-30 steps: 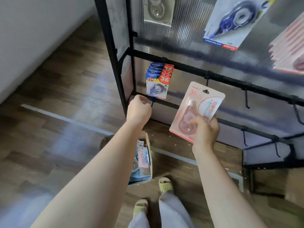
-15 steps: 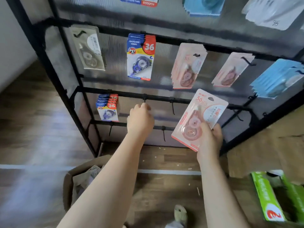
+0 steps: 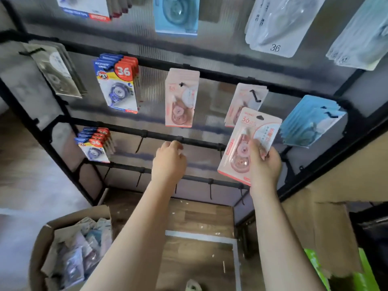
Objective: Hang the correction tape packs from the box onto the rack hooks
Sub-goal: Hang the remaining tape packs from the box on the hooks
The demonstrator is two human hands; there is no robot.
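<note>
Raised since before, pink pack (image 3: 247, 143) in right hand (image 3: 265, 164); left hand (image 3: 169, 162) curled, empty.

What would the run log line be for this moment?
stage: hanging | right hand: holds pink pack, not yet hooked | left hand: closed at rack bar | box: packs remain

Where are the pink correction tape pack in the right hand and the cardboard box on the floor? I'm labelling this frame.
Pink correction tape pack (image 3: 241, 148): head view, on its clear blister.
Brown cardboard box (image 3: 39, 244): head view, on its left wall.
</note>
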